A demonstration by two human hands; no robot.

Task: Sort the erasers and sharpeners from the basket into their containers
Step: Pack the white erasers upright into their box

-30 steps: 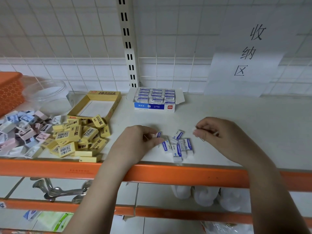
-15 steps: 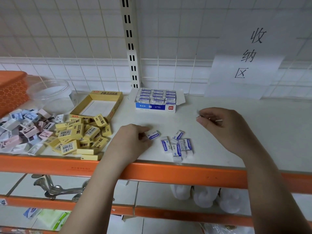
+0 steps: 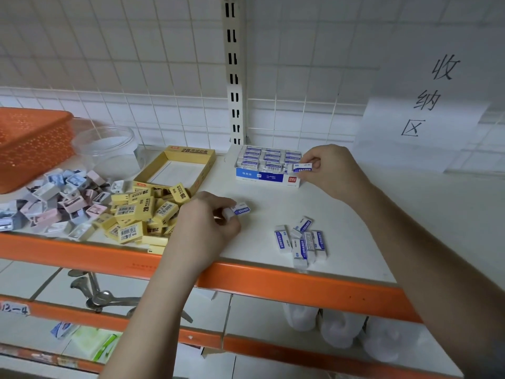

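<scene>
My right hand pinches a white-and-blue eraser at the right end of the blue eraser box, which is nearly full of rows of erasers. My left hand pinches another white-and-blue eraser just above the shelf. Several more white-and-blue erasers lie loose near the shelf's front edge. A heap of yellow 2B erasers spills in front of an open yellow box. Pastel sharpeners are piled at the left.
An orange basket stands at the far left beside a clear round plastic tub. The white shelf has an orange front rail. A paper sign hangs on the tiled wall. Lower shelves hold metal tools and white objects.
My right hand has carried its eraser from the loose pile up and back to the blue box. My left hand has picked an eraser up off the shelf.
</scene>
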